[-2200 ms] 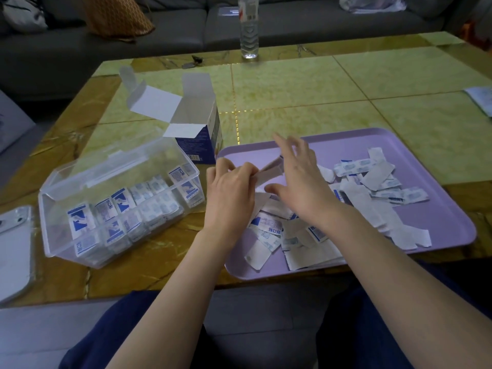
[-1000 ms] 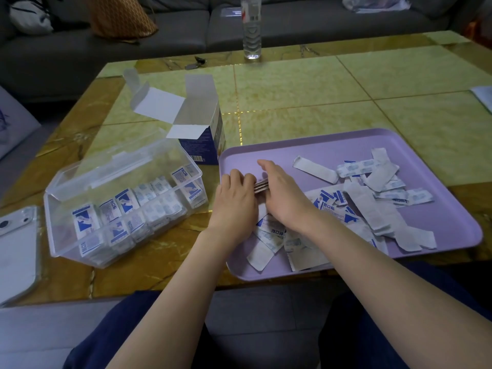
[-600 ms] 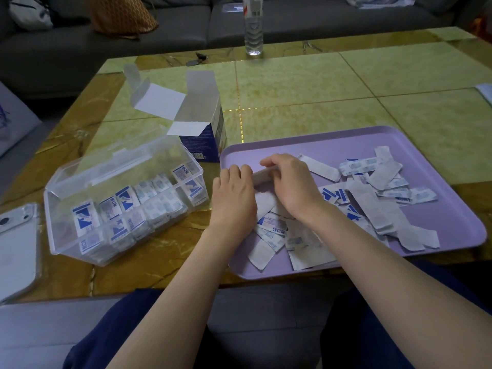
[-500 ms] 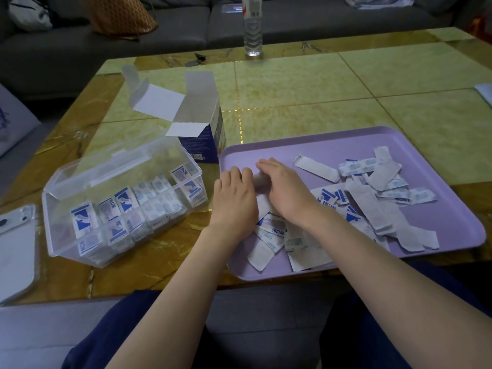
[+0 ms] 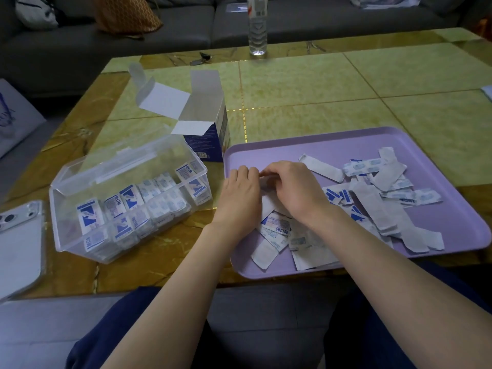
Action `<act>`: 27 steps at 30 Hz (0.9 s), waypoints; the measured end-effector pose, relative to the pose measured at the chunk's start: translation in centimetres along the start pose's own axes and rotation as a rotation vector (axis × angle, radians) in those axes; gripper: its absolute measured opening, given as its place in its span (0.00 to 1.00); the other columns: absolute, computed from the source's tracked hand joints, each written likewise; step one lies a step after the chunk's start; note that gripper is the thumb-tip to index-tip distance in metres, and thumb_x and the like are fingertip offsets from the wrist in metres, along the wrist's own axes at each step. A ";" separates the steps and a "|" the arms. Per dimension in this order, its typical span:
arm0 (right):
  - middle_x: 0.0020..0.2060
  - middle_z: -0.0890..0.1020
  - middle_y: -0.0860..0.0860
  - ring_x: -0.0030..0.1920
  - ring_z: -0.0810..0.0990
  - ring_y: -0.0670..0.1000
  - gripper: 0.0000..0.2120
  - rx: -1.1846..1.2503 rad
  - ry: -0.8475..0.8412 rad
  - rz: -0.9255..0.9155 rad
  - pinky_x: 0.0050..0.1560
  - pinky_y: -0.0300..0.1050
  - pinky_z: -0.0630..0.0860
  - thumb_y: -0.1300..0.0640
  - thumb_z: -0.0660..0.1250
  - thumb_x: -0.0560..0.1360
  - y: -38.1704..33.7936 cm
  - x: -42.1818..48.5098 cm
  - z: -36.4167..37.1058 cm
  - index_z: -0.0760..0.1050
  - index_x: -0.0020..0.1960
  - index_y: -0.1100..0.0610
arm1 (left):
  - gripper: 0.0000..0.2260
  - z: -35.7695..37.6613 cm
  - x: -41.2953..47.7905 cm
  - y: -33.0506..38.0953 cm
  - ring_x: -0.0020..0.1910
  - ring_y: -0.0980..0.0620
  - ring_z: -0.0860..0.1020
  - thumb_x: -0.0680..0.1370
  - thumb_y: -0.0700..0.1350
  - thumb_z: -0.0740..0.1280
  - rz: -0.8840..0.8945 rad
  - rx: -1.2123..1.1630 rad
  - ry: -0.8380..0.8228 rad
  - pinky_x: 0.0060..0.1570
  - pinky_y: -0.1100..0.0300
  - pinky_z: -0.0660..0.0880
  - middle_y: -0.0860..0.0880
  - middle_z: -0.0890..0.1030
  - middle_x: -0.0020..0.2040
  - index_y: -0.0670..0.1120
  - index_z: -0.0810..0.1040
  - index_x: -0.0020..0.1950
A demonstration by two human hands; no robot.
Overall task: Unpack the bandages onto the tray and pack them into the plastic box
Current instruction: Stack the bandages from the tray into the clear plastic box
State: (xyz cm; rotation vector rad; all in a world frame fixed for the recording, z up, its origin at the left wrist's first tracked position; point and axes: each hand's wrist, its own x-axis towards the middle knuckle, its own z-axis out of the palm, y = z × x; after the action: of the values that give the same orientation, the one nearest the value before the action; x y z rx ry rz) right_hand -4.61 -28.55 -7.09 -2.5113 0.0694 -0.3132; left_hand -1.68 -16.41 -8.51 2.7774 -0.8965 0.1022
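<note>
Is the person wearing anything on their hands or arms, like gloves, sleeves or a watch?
No. The left hand and right hand are bare: no gloves, no rings that I can see. The left forearm and right forearm are uncovered as far as the picture shows, with no sleeve, watch or bracelet. The only clothing in view is dark blue trousers.

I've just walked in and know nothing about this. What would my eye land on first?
The purple tray at the right, strewn with loose bandages, where the left hand and right hand pinch a small stack between them. Left of it stands a clear plastic box holding rows of bandages, an open carton behind it.
</note>
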 end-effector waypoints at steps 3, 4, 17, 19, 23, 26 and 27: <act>0.46 0.83 0.53 0.48 0.80 0.54 0.12 0.026 0.072 -0.003 0.49 0.47 0.75 0.67 0.64 0.73 0.3 0.2 -0.3 0.81 0.51 0.57 | 0.06 -0.7 0.1 0.2 0.45 0.47 0.68 0.77 0.36 0.58 -0.013 -0.155 0.038 0.43 0.54 0.68 0.45 0.68 0.49 0.43 0.66 0.53; 0.47 0.83 0.53 0.49 0.79 0.53 0.11 0.049 0.115 -0.008 0.50 0.45 0.74 0.67 0.63 0.74 0.3 0.3 -0.5 0.80 0.52 0.58 | 0.06 -1.0 0.1 0.2 0.41 0.47 0.68 0.78 0.35 0.57 -0.025 -0.195 0.062 0.39 0.53 0.67 0.46 0.68 0.48 0.43 0.66 0.53; 0.47 0.81 0.52 0.47 0.78 0.54 0.18 0.014 0.020 -0.080 0.50 0.51 0.75 0.72 0.60 0.72 0.2 -0.1 -0.6 0.77 0.56 0.57 | 0.11 -1.6 -0.4 0.5 0.46 0.44 0.74 0.76 0.32 0.59 -0.059 -0.268 0.058 0.43 0.47 0.73 0.45 0.73 0.53 0.43 0.66 0.56; 0.43 0.80 0.52 0.43 0.78 0.53 0.18 0.026 0.006 -0.092 0.47 0.51 0.75 0.73 0.59 0.72 0.0 -0.3 -0.8 0.77 0.55 0.58 | 0.11 -1.9 -0.6 0.4 0.43 0.44 0.74 0.76 0.31 0.59 -0.061 -0.311 0.068 0.43 0.45 0.73 0.45 0.72 0.51 0.43 0.67 0.55; 0.42 0.81 0.53 0.39 0.79 0.49 0.17 0.102 0.007 -0.065 0.43 0.43 0.75 0.74 0.58 0.72 -0.2 -0.5 -1.2 0.77 0.53 0.58 | 0.09 -2.6 -1.2 0.6 0.43 0.44 0.74 0.78 0.32 0.57 -0.061 -0.427 0.164 0.45 0.46 0.73 0.45 0.73 0.53 0.43 0.68 0.55; 0.37 0.79 0.52 0.35 0.78 0.47 0.14 0.185 -0.015 -0.035 0.37 0.34 0.73 0.72 0.58 0.75 -0.7 -0.8 -1.5 0.76 0.52 0.58 | 0.06 -3.5 -1.7 0.4 0.43 0.52 0.73 0.79 0.34 0.58 -0.073 -0.550 0.274 0.43 0.62 0.71 0.49 0.74 0.49 0.43 0.70 0.53; 0.36 0.79 0.51 0.34 0.79 0.46 0.12 0.225 -0.028 -0.030 0.37 0.34 0.74 0.70 0.58 0.76 -0.8 -0.9 -1.7 0.76 0.51 0.58 | 0.07 -3.8 -1.8 0.4 0.42 0.57 0.72 0.78 0.33 0.59 -0.080 -0.590 0.309 0.41 0.67 0.69 0.51 0.74 0.46 0.43 0.70 0.52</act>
State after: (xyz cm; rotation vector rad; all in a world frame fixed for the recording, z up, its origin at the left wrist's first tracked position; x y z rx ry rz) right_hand -5.88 -28.71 -5.44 -2.2943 -0.0138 -0.2810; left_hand -3.33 -14.80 -4.94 2.1678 -0.6112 0.2087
